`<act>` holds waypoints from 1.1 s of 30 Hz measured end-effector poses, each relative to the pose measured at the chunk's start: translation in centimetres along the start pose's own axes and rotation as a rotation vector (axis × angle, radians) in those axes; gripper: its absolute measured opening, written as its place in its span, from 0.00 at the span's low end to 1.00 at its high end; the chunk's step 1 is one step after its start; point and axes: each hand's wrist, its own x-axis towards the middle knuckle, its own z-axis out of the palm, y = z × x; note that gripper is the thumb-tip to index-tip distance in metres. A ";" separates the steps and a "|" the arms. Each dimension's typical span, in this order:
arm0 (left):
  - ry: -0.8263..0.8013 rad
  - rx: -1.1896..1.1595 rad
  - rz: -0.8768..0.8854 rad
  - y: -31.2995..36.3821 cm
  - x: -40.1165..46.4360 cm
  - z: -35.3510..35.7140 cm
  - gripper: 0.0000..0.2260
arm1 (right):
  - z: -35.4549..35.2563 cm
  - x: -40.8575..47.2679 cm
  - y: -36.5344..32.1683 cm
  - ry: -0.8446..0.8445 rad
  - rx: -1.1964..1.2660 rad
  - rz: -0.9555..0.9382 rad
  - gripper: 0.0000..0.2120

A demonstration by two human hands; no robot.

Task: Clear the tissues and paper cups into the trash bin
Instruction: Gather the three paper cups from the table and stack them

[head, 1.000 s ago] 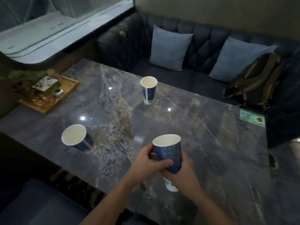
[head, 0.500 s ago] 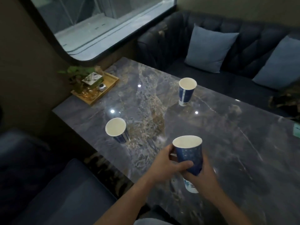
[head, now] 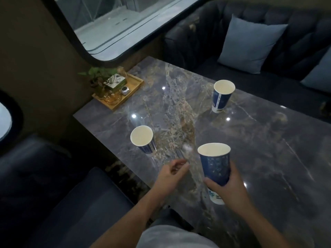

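1. Cup stack (head: 215, 165) sits nearest, in the right hand (head: 226, 183): a dark blue patterned paper cup nested into a second one, whose white base with blue print pokes out below the fingers. The right grip is clamped around the lower half of the stack, holding it upright just above the counter (head: 268, 149).
2. Half a second ago both hands were wrapped round this stack. The left hand (head: 171, 173) has since let go and now hovers over the counter's near edge, its grip loosely apart and holding nothing, fingers pointing toward the next cup.
3. That release suggests the nesting is finished, and that the free hand is likely going for another cup to add to the stack before anything goes to the bin.
4. Left cup (head: 143, 139) stands on the counter just beyond the left hand, near the counter's left edge. It is upright, with a pale and apparently empty inside and a blue wall.
5. Far cup (head: 222, 95) stands upright further back toward the sofa, well apart from the others. It shows a white and blue print and looks empty too.
6. Wooden tray (head: 133, 86) with a small plant occupies the far left corner. It is not part of the clearing.
7. No tissues and no trash bin are in view.
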 end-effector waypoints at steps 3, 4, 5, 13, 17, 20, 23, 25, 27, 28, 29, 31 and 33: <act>0.267 -0.025 -0.028 -2.3 1.0 -3.0 0.04 | 0.9 0.7 0.4 0.003 0.010 0.030 0.36; 0.359 -0.057 -0.049 -2.9 1.5 -4.1 0.05 | 1.2 0.9 0.5 0.008 0.011 0.038 0.36; 0.450 -0.080 -0.071 -3.5 1.9 -5.2 0.07 | 1.5 1.1 0.7 0.016 0.013 0.047 0.36; 0.614 0.012 -0.023 -4.9 7.0 -10.3 0.36 | 3.1 1.5 1.0 0.086 -0.070 0.097 0.35; 0.545 -0.034 0.093 -4.8 8.5 -10.7 0.42 | 3.5 1.7 1.2 0.097 -0.062 0.136 0.37; 0.549 -0.045 0.131 -4.3 9.2 -10.6 0.43 | 3.7 1.7 1.4 0.135 -0.044 0.179 0.36; 0.599 -0.081 0.125 -3.6 9.6 -10.3 0.41 | 3.7 1.7 1.6 0.154 -0.029 0.203 0.36; 0.633 -0.105 0.119 -3.3 9.9 -10.3 0.40 | 3.5 1.6 1.7 0.158 -0.028 0.206 0.36; 0.641 -0.126 0.120 -2.8 10.1 -10.2 0.40 | 3.3 1.5 2.1 0.155 -0.007 0.215 0.38; 0.650 -0.135 0.123 -2.5 10.2 -10.2 0.40 | 3.2 1.6 2.2 0.149 0.003 0.214 0.39; 0.663 -0.144 0.122 -2.2 10.2 -10.1 0.39 | 3.0 1.5 2.4 0.142 0.007 0.214 0.40; 0.683 -0.176 0.117 -1.4 10.4 -9.9 0.38 | 2.7 1.7 2.6 0.130 0.001 0.210 0.40; 0.691 -0.245 0.123 -0.3 10.5 -9.4 0.36 | 2.3 2.0 3.0 0.117 0.003 0.211 0.39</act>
